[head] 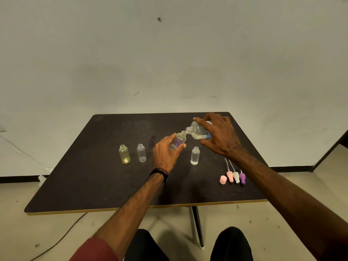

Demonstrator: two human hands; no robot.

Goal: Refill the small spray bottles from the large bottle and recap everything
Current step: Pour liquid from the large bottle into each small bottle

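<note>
Large bottle — clear, uncapped, tipped sideways.

Dark table w/ pale edge strip. On it, left to right: yellow-tinted bottle, clear bottle, frosted bottle, all upright, uncapped, spaced apart. Near right front: pink cap, then pink, white, purple spray tops side by side.
</note>
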